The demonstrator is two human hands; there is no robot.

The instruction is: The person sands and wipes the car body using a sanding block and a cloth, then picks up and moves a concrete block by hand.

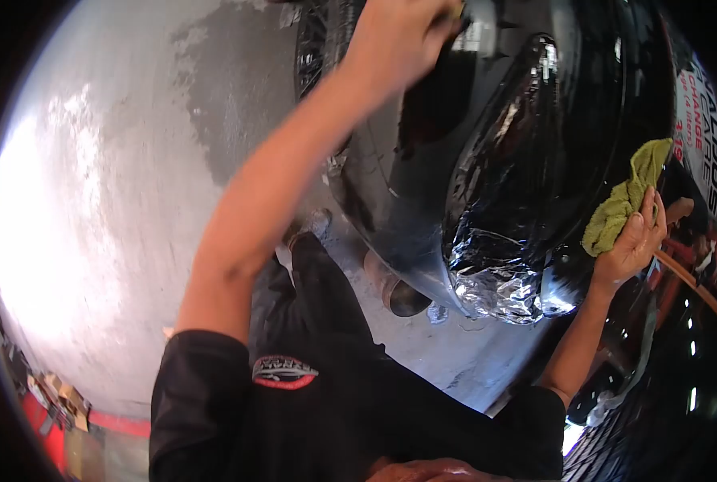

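Observation:
My left hand [398, 36] is at the top edge, blurred, over the glossy black vehicle body [599, 88]. Its fingers are closed round something small with a yellowish spot, mostly hidden. On the right, my right hand [633, 245] grips a green cloth [627, 201], which lies against the dark bodywork. Between the hands, a lamp-shaped area [507, 193] of the body is wrapped in shiny, crinkled film.
A wheel [314, 48] shows at the top, beside a wet patch on the grey floor [141, 201]. Below the body is a round tube end [409, 299]. A lettered banner [700, 128] hangs at right, above an orange hose [696, 289]. Boxes [69, 402] stand at lower left.

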